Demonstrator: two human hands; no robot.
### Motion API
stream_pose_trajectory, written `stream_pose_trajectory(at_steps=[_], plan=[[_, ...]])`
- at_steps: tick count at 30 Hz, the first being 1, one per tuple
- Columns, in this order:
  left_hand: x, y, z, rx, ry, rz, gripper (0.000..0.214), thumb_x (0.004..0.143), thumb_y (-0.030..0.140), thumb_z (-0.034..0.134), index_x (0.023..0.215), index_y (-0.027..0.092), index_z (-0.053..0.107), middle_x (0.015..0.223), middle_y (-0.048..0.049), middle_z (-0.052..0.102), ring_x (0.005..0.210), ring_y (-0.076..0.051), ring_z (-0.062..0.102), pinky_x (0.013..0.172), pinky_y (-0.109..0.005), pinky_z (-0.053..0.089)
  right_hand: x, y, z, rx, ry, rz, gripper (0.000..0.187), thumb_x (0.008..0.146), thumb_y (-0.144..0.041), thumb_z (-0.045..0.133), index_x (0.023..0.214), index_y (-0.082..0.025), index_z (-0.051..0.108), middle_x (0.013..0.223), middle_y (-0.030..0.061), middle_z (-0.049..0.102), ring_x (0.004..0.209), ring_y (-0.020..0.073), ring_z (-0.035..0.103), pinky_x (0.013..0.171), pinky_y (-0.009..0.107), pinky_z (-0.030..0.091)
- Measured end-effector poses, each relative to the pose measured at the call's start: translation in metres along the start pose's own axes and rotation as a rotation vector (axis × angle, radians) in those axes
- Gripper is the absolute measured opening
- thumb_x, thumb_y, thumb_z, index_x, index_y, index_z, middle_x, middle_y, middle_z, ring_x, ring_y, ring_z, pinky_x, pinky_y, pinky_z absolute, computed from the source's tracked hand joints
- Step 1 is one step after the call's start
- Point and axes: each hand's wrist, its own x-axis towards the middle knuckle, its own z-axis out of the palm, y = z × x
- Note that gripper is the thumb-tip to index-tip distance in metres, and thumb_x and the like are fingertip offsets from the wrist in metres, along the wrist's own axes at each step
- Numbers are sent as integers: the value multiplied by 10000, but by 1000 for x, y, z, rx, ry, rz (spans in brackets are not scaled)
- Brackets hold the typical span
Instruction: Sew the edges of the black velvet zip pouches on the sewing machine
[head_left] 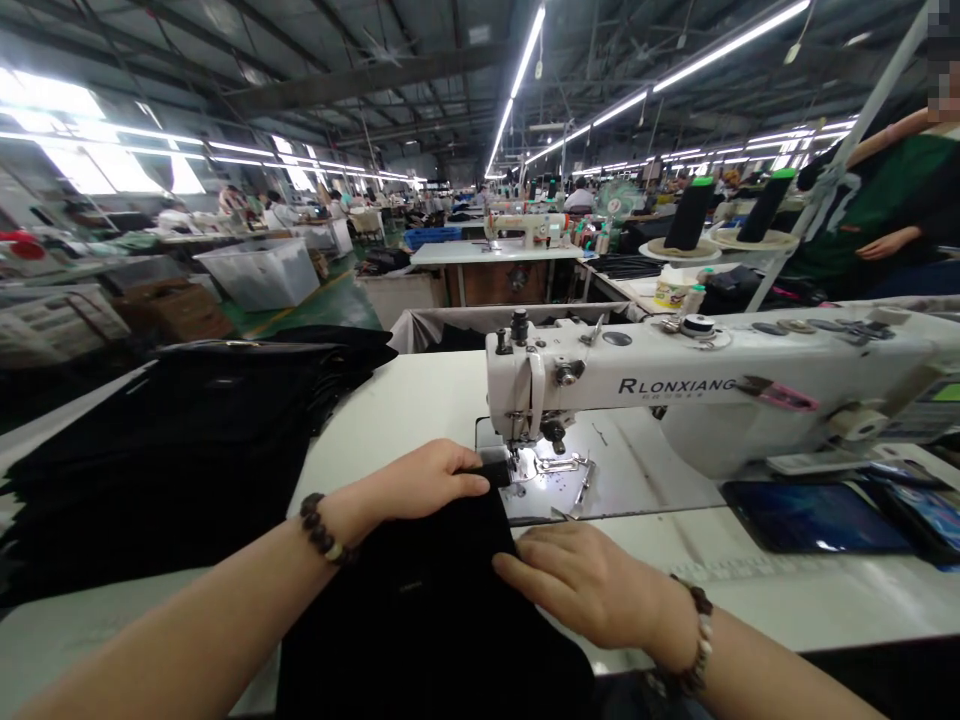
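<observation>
A piece of black fabric [427,590] lies on the white sewing table [405,410] in front of me, its far corner under the presser foot [516,462] of a white sewing machine [675,385]. My left hand [427,480] rests on the fabric's far edge, fingers curled and pinching it just left of the needle. My right hand [577,580] lies flat on the fabric's right edge, fingers stretched out, pressing it to the table. Both wrists wear bead bracelets.
A stack of black fabric pieces [172,450] fills the table's left side. A dark tablet [814,517] lies right of the machine's base. Two thread cones [690,212] stand behind it. Another person [885,200] is at the far right. More workstations stretch back.
</observation>
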Motion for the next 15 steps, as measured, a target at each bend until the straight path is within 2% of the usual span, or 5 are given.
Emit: stream_pose_trajectory(at_steps=[3,7,11,15], plan=[[17,-16,22,4,-17,-18,232,778,315,450,699,154,596,665,6,599,637,-148,538,584,-210,381,-9,4,13,-93,-28,7,206,876,-94,377,942,-90,572,603,13,547,485,117,459,433,258,336],[34,-38,45,53,5,-68,221,775,295,459,713,152,614,701,-25,639,663,-169,580,580,-221,392,-22,11,26,-64,-150,26,232,884,-108,353,982,-104,563,836,69,612,537,113,476,454,258,350],[57,-59,43,148,106,-160,211,766,275,485,686,138,624,688,-72,647,658,-206,595,590,-262,402,-10,33,40,-84,-339,83,242,879,-105,339,989,-102,555,895,83,608,569,128,503,457,274,349],[92,-75,36,201,246,-185,155,751,253,540,766,133,638,791,-103,656,805,-246,602,690,-301,426,10,58,51,-148,-485,171,202,865,-105,371,891,-124,571,845,64,597,570,140,512,444,282,316]])
